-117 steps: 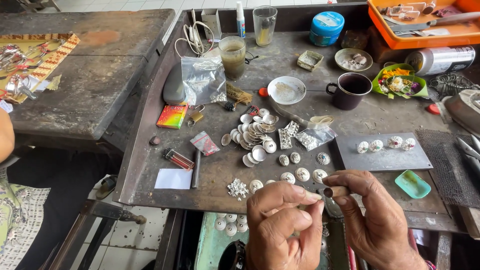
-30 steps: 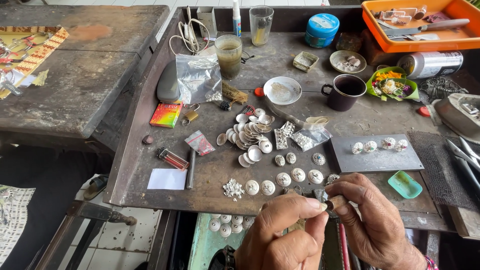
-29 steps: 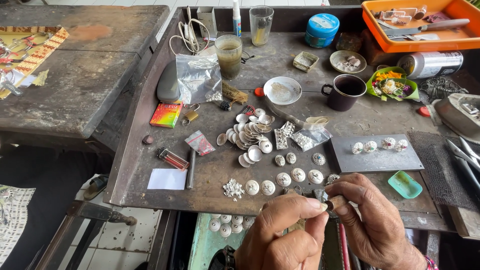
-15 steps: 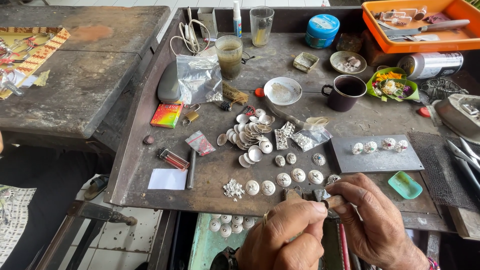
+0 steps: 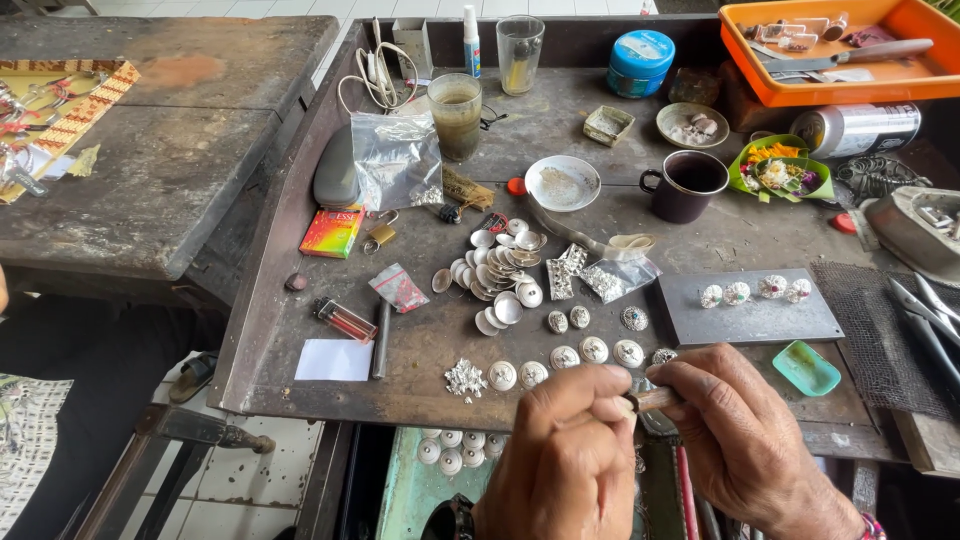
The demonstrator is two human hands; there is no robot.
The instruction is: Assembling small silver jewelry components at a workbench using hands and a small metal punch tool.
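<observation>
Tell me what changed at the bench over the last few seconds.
Little changed. Both hands slid a bit toward the bench's near edge; the left hand and right hand keep their grip, pinched together on a small wooden-handled tool. The silver discs, dark mug and grey slab stayed put.

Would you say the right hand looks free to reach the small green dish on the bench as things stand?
Probably not at once: the right hand is pinching a small stick-like tool together with the left hand. The green dish lies just beside it, with nothing in between.
</observation>
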